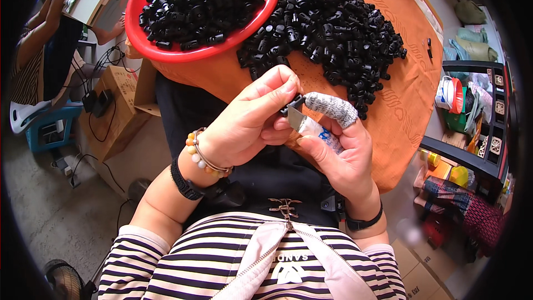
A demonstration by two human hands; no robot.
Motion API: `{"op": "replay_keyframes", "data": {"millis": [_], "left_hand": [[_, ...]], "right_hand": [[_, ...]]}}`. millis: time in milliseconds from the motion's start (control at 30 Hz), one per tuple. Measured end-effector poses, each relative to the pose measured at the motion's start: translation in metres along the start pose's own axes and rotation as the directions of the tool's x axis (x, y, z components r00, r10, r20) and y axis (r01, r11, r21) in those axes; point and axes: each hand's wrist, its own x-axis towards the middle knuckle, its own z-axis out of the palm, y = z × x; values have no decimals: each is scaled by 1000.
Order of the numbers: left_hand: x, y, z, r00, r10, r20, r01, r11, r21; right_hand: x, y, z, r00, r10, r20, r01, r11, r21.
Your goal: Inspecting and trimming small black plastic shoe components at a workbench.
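Observation:
My left hand [247,122] pinches a small black plastic part [292,103] between thumb and fingers. My right hand [341,153] grips a small blade tool with a white wrapped handle [313,129], its metal edge against the part. A grey fabric guard [333,108] covers my right thumb. Both hands meet over my lap, just in front of an orange cloth [400,116]. A loose heap of black plastic parts [333,28] lies on that cloth. A red round basin [166,50] at the upper left holds many more of the same parts.
Cardboard boxes [119,105] and cables lie on the floor at left, by a blue stool [53,130]. Another person sits at the far upper left [39,39]. A dark shelf rack [477,128] with coloured items stands at right, and a fan [64,280] at the lower left.

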Motion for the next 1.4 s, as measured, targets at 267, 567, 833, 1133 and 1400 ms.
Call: {"op": "replay_keyframes", "data": {"millis": [267,567,833,1133,1400], "left_hand": [[-1,1,-6,998,-35,56,38,998,-51],[-1,0,-3,999,-31,-25,31,999,-12],[2,-2,0,1000,9,-11,-9,999,-30],[-2,-1,-1,999,42,-9,-42,999,20],[-1,-2,0,999,32,-22,-31,999,33]], "right_hand": [[0,3,1,1000,-18,-7,18,1000,-22],[1,5,0,998,-47,-47,40,990,-133],[1,0,1,999,-21,-41,22,1000,15],[1,2,0,1000,11,6,-10,999,-44],[0,1,0,1000,-5,-25,3,997,-79]]}}
